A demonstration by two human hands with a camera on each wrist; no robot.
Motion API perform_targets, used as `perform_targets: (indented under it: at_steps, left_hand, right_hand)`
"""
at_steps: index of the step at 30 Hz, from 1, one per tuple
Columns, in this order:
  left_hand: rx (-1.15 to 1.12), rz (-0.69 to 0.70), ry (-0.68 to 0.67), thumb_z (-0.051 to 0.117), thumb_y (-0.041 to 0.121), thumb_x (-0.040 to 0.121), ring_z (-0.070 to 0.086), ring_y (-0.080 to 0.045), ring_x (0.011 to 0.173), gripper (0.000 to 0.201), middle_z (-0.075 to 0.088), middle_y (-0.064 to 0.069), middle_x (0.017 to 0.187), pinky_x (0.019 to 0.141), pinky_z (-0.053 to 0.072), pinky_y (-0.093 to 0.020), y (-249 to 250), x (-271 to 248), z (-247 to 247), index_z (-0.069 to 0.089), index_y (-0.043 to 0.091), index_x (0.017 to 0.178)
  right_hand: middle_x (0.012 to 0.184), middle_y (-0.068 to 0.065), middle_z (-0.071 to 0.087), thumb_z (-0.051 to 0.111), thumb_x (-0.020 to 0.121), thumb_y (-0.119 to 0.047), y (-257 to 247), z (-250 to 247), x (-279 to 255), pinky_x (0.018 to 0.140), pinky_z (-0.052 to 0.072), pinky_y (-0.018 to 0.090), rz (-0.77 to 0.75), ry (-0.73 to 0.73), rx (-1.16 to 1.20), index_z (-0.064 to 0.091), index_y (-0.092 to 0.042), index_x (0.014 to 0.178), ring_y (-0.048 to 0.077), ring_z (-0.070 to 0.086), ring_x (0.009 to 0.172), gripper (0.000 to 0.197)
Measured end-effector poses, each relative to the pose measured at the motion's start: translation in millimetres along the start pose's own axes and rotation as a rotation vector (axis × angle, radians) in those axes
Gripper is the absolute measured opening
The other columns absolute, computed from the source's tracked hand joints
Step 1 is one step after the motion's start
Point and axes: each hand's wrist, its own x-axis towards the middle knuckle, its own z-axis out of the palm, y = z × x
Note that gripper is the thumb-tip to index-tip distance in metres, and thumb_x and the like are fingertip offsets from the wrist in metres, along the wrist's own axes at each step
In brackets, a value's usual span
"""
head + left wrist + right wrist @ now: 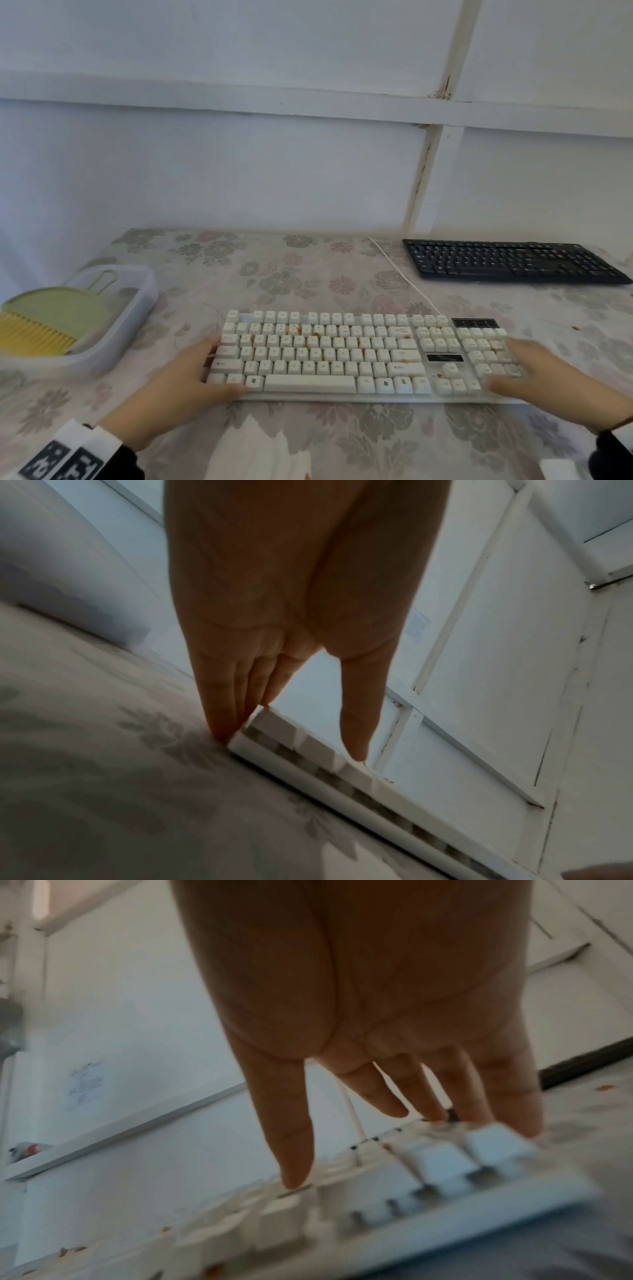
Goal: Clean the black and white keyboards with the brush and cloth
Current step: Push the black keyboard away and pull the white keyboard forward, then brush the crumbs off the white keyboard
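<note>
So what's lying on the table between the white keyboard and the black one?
Only the white cable crosses that stretch of flowered tablecloth, seen in the head view.

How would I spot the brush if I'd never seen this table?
Start at the flowered tablecloth and go to its left edge, where a clear plastic tub sits. The brush lies inside, left of the white keyboard: pale green, with yellow bristles.
</note>
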Motion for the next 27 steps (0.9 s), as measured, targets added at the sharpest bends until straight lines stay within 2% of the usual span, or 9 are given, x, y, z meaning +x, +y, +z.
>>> perform_targets:
  at_steps: [2, 4, 6, 8, 15, 17, 21, 25, 27]
  left_hand:
    - [0.005, 0.024, -0.046, 0.075, 0.022, 0.077, 0.048, 0.033, 0.081, 0.052, 0.044, 0.061, 0.080, 0.067, 0.040, 0.000, 1.1, -3.7, -7.1, 0.043, 0.058, 0.096]
    - [0.046, 0.052, -0.047, 0.074, 0.027, 0.078, 0.051, 0.026, 0.092, 0.054, 0.043, 0.062, 0.084, 0.075, 0.040, -0.001, -0.2, -7.0, -16.8, 0.044, 0.067, 0.097]
    - [0.083, 0.077, 0.017, 0.072, 0.037, 0.078, 0.047, 0.010, 0.109, 0.058, 0.039, 0.052, 0.109, 0.092, 0.039, -0.009, -8.9, -9.5, -29.8, 0.035, 0.059, 0.116]
    - [0.114, 0.100, 0.119, 0.068, 0.039, 0.079, 0.040, 0.002, 0.115, 0.059, 0.029, 0.045, 0.115, 0.100, 0.035, -0.018, -17.3, -12.3, -46.5, 0.031, 0.048, 0.125]
    - [0.223, 0.311, 0.462, 0.062, 0.044, 0.077, 0.035, 0.024, 0.107, 0.041, 0.038, 0.039, 0.120, 0.096, 0.030, -0.021, -44.1, -18.3, -119.6, 0.040, 0.055, 0.109]
    - [0.256, 0.282, 0.560, 0.068, 0.041, 0.078, 0.031, 0.013, 0.120, 0.044, 0.043, 0.028, 0.125, 0.102, 0.024, -0.023, -60.3, -15.5, -140.4, 0.041, 0.052, 0.111]
    - [0.338, 0.082, 0.660, 0.078, 0.024, 0.071, 0.025, -0.020, 0.137, 0.072, 0.041, -0.002, 0.143, 0.111, 0.022, -0.039, -92.2, -8.8, -176.9, 0.044, 0.024, 0.134]
    - [0.214, -0.067, 0.531, 0.086, 0.029, 0.058, 0.028, -0.021, 0.135, 0.103, 0.034, -0.004, 0.145, 0.109, 0.027, -0.044, -109.6, -6.5, -195.0, 0.030, 0.022, 0.144]
    - [0.100, -0.121, 0.410, 0.087, 0.055, 0.035, 0.036, -0.018, 0.128, 0.132, 0.035, 0.003, 0.142, 0.106, 0.034, -0.044, -117.9, -4.1, -202.1, 0.022, 0.027, 0.146]
  right_hand:
    - [0.140, 0.002, 0.039, 0.054, 0.049, -0.088, -21.8, 5.3, 5.1, 0.102, 0.035, 0.028, -0.020, 0.056, -0.066, 0.037, -0.015, 0.139, 0.017, 0.039, 0.127, 0.117]
    - [0.135, 0.001, 0.041, 0.036, 0.034, -0.101, -60.0, 9.4, 7.4, 0.097, 0.035, 0.028, -0.093, 0.080, -0.071, 0.043, -0.017, 0.132, 0.017, 0.039, 0.122, 0.129]
    - [0.147, 0.001, 0.034, 0.056, 0.064, -0.080, -108.0, 15.7, 5.7, 0.105, 0.032, 0.029, -0.158, 0.068, -0.060, 0.034, -0.018, 0.141, 0.016, 0.035, 0.131, 0.101]
    - [0.155, -0.003, 0.022, 0.057, 0.087, -0.050, -154.8, 24.0, 8.4, 0.112, 0.022, 0.026, -0.234, 0.029, -0.035, 0.022, -0.020, 0.148, 0.013, 0.024, 0.140, 0.077]
    - [0.157, -0.004, 0.020, 0.051, 0.094, -0.043, -315.1, 63.6, 22.3, 0.114, 0.027, 0.031, -0.591, -0.158, 0.097, 0.018, -0.021, 0.151, 0.013, 0.027, 0.140, 0.070]
    - [0.157, -0.001, 0.022, 0.051, 0.095, -0.040, -358.1, 77.4, 26.1, 0.114, 0.027, 0.032, -0.663, -0.201, 0.093, 0.020, -0.017, 0.150, 0.015, 0.026, 0.141, 0.067]
    - [0.153, 0.004, 0.029, 0.050, 0.096, -0.034, -428.2, 100.4, 38.2, 0.112, 0.029, 0.032, -0.721, -0.260, 0.104, 0.026, -0.010, 0.148, 0.019, 0.032, 0.138, 0.061]
    - [0.149, 0.011, 0.035, 0.050, 0.097, -0.029, -470.0, 118.6, 53.4, 0.108, 0.035, 0.036, -0.683, -0.320, 0.097, 0.030, -0.004, 0.145, 0.025, 0.042, 0.131, 0.058]
    - [0.141, 0.017, 0.045, 0.051, 0.097, -0.024, -482.6, 127.1, 61.0, 0.098, 0.043, 0.037, -0.636, -0.357, 0.125, 0.032, 0.002, 0.143, 0.028, 0.057, 0.111, 0.056]
